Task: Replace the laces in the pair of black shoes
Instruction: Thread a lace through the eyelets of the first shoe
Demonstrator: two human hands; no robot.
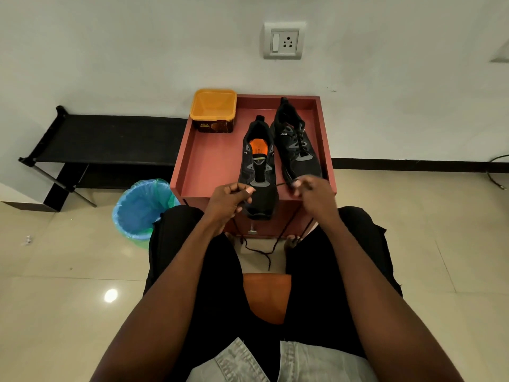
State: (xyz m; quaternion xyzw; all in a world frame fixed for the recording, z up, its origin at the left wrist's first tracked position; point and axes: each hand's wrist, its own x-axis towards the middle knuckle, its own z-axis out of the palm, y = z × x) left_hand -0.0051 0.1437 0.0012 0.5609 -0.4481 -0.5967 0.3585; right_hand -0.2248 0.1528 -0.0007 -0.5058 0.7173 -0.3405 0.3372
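Far left: black bench (104, 139) against the wall; blue bin (140, 208) with green liner on the tiled floor, just beside the red table (209, 161); open yellow tub (213, 110) on the table's back left corner. Left hand (230, 201) at the table's front edge, fingers curled, pinching a black lace (260, 250); lace runs across to the right hand and hangs down between the knees in loops toward the floor. Unlaced shoe (259, 168) mid-table, toe toward the person and overhanging the front edge, orange insole showing; toe just beside the left hand's fingertips. Laced shoe (296, 144) right of it, touching or nearly so, can't tell. Right hand (311, 193) at the front right edge, fingers curled, pinching the same lace; wall socket (283, 41) above.
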